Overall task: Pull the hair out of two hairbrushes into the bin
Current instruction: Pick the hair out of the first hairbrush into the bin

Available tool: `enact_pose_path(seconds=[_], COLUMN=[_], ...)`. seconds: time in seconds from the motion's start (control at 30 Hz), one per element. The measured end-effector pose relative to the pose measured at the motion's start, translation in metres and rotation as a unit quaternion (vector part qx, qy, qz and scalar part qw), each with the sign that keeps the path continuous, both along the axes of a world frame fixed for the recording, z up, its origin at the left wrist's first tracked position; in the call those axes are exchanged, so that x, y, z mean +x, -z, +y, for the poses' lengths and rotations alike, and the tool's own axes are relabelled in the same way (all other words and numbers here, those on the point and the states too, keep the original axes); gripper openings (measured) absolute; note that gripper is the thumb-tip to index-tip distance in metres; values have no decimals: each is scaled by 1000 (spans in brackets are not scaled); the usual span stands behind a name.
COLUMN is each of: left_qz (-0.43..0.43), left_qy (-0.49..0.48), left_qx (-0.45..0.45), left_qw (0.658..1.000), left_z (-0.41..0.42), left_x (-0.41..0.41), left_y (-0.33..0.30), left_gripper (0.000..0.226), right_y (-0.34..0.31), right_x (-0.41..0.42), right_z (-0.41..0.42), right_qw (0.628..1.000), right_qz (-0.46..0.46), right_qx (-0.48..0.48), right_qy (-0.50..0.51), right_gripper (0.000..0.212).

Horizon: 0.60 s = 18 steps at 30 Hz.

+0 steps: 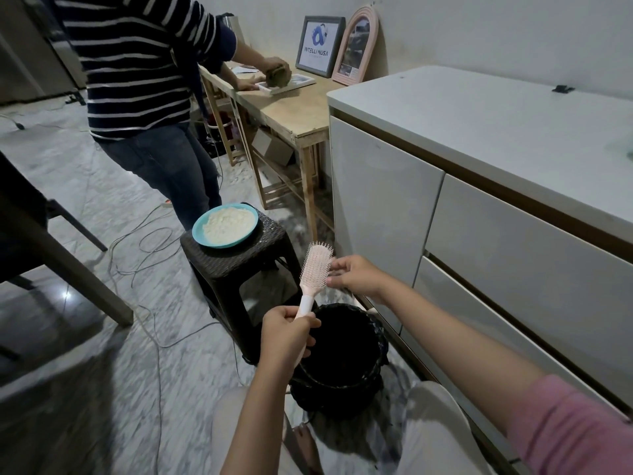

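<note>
From the head view, the left hand (286, 332) grips the handle of a pale pink plastic paddle hairbrush (313, 273), held upright above the black woven bin (342, 354). The right hand (354, 274), fingers loosely curled, touches the brush head's edge; whether it pinches hair cannot be told.

Dim indoor light, wide-angle edge distortion
</note>
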<state>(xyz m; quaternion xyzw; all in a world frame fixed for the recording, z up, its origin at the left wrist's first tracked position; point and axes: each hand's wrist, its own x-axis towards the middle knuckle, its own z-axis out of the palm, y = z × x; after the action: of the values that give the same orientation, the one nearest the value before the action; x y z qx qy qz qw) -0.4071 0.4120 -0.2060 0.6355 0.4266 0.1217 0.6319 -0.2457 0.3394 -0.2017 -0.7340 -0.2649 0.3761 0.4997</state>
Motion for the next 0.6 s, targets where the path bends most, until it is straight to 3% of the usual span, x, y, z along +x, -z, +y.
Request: enact_pose_path(seconds=[0.07,0.23,0.6], left_qz=[-9,-14,2], left_qy=[-8,-16,-66], left_qx=[-2,-2,-5], left_qw=[1000,1000,998], left_z=[1,3,10], left_x=[0,0,-10], left_y=[-1,-4,-8], left_gripper=[7,3,11], right_y=[1,5,2], right_x=[-3,-2,9], right_z=[1,0,-20], right_qw=[1000,1000,990], right_qz=[10,25,74], right_qx=[-24,-9,99], right_qy=[-13,15,65], right_gripper=[13,25,23])
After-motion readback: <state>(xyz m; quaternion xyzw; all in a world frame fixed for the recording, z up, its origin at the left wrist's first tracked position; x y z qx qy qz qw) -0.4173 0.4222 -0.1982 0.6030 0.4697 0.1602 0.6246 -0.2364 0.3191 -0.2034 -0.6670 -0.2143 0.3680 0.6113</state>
